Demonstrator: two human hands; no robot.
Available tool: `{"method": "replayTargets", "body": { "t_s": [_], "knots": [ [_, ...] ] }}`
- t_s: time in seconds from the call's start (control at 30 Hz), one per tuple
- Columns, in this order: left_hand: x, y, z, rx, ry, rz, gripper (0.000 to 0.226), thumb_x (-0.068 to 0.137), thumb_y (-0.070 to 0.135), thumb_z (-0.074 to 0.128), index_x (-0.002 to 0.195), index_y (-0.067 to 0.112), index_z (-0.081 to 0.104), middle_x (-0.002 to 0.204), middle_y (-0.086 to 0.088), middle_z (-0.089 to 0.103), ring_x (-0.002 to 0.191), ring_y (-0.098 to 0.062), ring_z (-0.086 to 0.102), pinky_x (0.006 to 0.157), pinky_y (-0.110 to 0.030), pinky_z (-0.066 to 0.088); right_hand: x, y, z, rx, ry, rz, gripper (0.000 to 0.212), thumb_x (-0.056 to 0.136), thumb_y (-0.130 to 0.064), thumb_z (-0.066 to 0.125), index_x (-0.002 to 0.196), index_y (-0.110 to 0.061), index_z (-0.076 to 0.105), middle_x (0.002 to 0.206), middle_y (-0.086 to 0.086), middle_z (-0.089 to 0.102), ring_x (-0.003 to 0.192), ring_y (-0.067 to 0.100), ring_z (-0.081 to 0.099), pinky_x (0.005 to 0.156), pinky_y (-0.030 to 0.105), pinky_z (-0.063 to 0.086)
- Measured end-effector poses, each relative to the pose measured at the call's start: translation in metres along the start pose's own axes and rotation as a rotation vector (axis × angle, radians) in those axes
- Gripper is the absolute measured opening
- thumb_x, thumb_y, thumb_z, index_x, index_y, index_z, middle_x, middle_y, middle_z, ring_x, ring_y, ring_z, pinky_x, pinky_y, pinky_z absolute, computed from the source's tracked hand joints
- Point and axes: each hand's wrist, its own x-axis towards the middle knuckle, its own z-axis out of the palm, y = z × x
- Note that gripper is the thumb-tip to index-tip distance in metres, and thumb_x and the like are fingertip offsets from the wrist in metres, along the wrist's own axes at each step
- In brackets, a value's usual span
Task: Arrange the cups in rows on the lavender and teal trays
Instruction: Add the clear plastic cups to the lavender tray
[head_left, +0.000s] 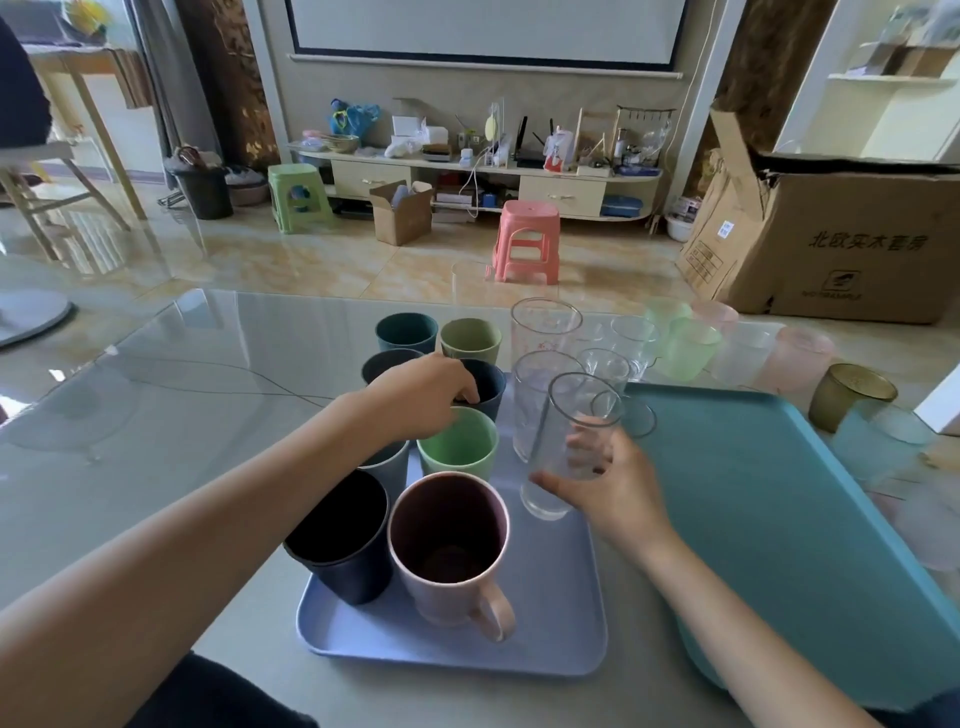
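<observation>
Here, a clear glass tumbler (569, 447) was gripped by the right hand (618, 488) at the lavender tray's (561, 623) right edge; the dark blue cup's (488, 387) rim was pinched by the left hand (421, 397).

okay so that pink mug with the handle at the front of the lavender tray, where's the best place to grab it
Take the pink mug by its handle, coming from the near right. It stands upright with the handle toward you, and the dark cup crowds its left side, so that side is likely the freest.
</observation>
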Motion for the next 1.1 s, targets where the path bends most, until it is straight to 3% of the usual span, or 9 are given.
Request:
{"method": "replayTargets", "body": {
  "t_s": [0.13,0.27,0.37,0.5,0.83,1.1],
  "knots": [
    [0.006,-0.004,0.004,-0.058,0.037,-0.035,0.031,0.083,0.011,0.063,0.110,0.026,0.070,0.107,0.005,0.072,0.094,-0.018,0.066,0.082,-0.034,0.055,0.001,0.008,0.007,-0.060,-0.033,0.017,0.064,0.059,-0.032,0.088,0.111,-0.024,0.052,0.106,-0.007,0.061,0.097,0.011,0.061,0.080,0.023,0.047],
    [0.012,-0.004,0.007,-0.168,0.081,-0.087,0.023,0.080,0.021,0.073,0.103,0.022,0.074,0.097,0.006,0.074,0.084,-0.010,0.065,0.079,-0.027,0.053,0.003,0.009,0.013,-0.099,-0.042,-0.007,0.069,0.059,-0.034,0.087,0.117,-0.017,0.053,0.106,-0.008,0.059,0.099,0.013,0.060,0.084,0.027,0.048],
    [0.015,-0.003,0.008,-0.215,0.100,-0.101,0.023,0.077,0.023,0.076,0.100,0.022,0.075,0.093,0.007,0.074,0.077,-0.006,0.062,0.076,-0.024,0.052,0.003,0.011,0.015,-0.073,-0.056,-0.031,0.079,0.059,-0.033,0.087,0.122,-0.015,0.043,0.109,-0.006,0.057,0.099,0.013,0.058,0.085,0.028,0.047],
    [0.014,-0.004,0.006,-0.244,0.091,-0.104,0.022,0.076,0.020,0.076,0.099,0.020,0.075,0.091,0.006,0.074,0.074,-0.005,0.061,0.071,-0.018,0.047,0.001,0.012,0.017,-0.065,-0.049,-0.039,0.076,0.059,-0.035,0.086,0.117,-0.015,0.040,0.112,-0.004,0.056,0.102,0.015,0.058,0.088,0.031,0.048],
    [0.013,-0.003,0.007,-0.249,0.101,-0.079,0.023,0.076,0.022,0.076,0.099,0.019,0.075,0.093,0.005,0.074,0.074,-0.005,0.060,0.076,-0.022,0.051,-0.001,0.012,0.018,-0.086,-0.037,-0.059,0.075,0.063,-0.037,0.084,0.119,-0.015,0.040,0.109,-0.002,0.054,0.103,0.017,0.056,0.091,0.036,0.049],
    [0.013,-0.004,0.007,-0.252,0.106,-0.082,0.023,0.077,0.022,0.076,0.099,0.019,0.075,0.092,0.003,0.074,0.073,-0.007,0.059,0.072,-0.021,0.047,-0.004,0.012,0.019,-0.106,-0.026,-0.061,0.072,0.064,-0.038,0.083,0.117,-0.012,0.041,0.107,-0.003,0.053,0.100,0.017,0.056,0.089,0.039,0.050]
  ]
}}
